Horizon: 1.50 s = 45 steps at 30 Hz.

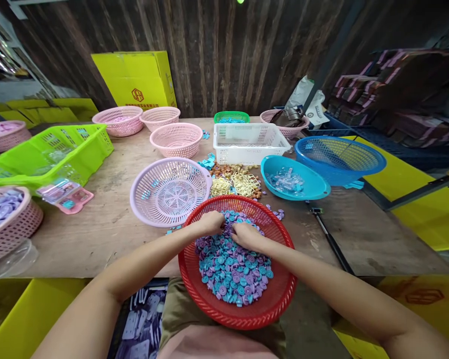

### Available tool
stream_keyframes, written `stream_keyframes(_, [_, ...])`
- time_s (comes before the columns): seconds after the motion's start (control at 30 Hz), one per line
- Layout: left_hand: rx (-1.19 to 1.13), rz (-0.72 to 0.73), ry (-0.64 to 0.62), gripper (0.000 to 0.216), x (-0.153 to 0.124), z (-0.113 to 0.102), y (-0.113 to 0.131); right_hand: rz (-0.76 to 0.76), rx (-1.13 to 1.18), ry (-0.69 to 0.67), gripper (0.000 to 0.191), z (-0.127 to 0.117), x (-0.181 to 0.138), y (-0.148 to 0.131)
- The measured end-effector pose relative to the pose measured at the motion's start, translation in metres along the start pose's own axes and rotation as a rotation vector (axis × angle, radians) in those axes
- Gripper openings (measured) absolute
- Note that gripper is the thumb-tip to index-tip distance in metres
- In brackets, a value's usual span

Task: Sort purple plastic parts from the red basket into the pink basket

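A red basket (239, 314) rests at the table's front edge, partly over my lap. Inside lies a heap of small turquoise and purple swirl-patterned plastic pieces (234, 274). Both hands reach into the heap's far side, close together. My left hand (212, 223) is closed, its fingers bent down into the pieces. Just to its right, my right hand (247, 236) is curled too, with the thumb side toward the left hand. Purple pieces show between the two hands. The fingertips are mostly hidden, so what they pinch cannot be made out.
A lilac basket (142, 199), a turquoise bowl (318, 192) of clear parts, a white basket (247, 156) and a blue basket (333, 172) surround the red one. Yellow and brown pieces (243, 184) lie behind it. A black rod (333, 242) lies right, a green crate (93, 149) left.
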<state>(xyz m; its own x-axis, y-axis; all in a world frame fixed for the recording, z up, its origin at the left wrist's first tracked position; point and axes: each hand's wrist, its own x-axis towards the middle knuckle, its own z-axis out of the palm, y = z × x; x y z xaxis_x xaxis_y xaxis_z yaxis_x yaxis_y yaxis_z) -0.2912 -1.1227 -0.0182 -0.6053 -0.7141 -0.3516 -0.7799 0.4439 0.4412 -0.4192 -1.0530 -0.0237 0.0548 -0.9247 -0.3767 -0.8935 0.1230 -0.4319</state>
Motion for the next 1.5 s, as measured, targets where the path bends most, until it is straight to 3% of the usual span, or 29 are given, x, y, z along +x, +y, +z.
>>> stream_keyframes(0.17, [-0.187,0.024,-0.022,0.012,0.002,-0.008,-0.002,0.064,0.472,-0.176,0.015,-0.017,-0.001,0.014])
stream_keyframes(0.3, [-0.564,0.045,-0.17,0.018,-0.004,-0.019,-0.001,0.084,0.831,-0.304,0.019,-0.03,-0.008,0.019])
stream_keyframes(0.43, [-0.846,-0.004,-0.281,0.014,-0.015,-0.025,0.001,0.202,1.384,-0.392,0.02,-0.035,-0.009,0.022])
stream_keyframes(0.6, [-1.333,-0.109,-0.307,0.015,-0.031,-0.034,-0.004,0.175,1.485,-0.412,0.018,-0.042,0.005,0.011])
stream_keyframes(0.7, [-1.519,-0.13,-0.147,0.019,-0.043,-0.054,-0.014,0.017,1.468,-0.408,0.016,-0.05,0.024,-0.021])
stream_keyframes(0.8, [-1.469,-0.12,0.23,0.015,-0.057,-0.077,-0.034,-0.151,1.396,-0.287,0.017,-0.057,0.043,-0.07])
stream_keyframes(0.87, [-1.312,-0.169,0.452,0.016,-0.063,-0.088,-0.053,-0.172,1.298,-0.198,0.022,-0.059,0.054,-0.097])
stream_keyframes(0.97, [-0.921,-0.366,0.549,0.043,-0.065,-0.09,-0.083,-0.221,1.007,-0.068,0.054,-0.061,0.058,-0.106])
stream_keyframes(1.03, [-0.677,-0.376,0.578,0.057,-0.06,-0.084,-0.098,-0.32,0.807,-0.015,0.054,-0.065,0.053,-0.087])
stream_keyframes(1.13, [-0.42,-0.246,0.668,0.059,-0.05,-0.072,-0.101,-0.404,0.628,0.11,0.034,-0.078,0.036,-0.029])
stream_keyframes(1.2, [-0.324,-0.143,0.765,0.056,-0.044,-0.063,-0.089,-0.314,0.509,0.263,0.03,-0.089,0.025,0.019])
stream_keyframes(1.3, [-0.278,0.078,0.849,0.048,-0.038,-0.05,-0.055,-0.18,0.265,0.345,0.028,-0.095,0.01,0.086])
stream_keyframes(1.43, [-0.164,0.313,0.675,0.039,-0.032,-0.03,-0.011,-0.1,0.126,0.402,0.028,-0.07,0.001,0.147])
stream_keyframes(1.5, [-0.101,0.354,0.559,0.037,-0.028,-0.02,0.001,-0.083,0.082,0.439,0.045,-0.048,0.003,0.165])
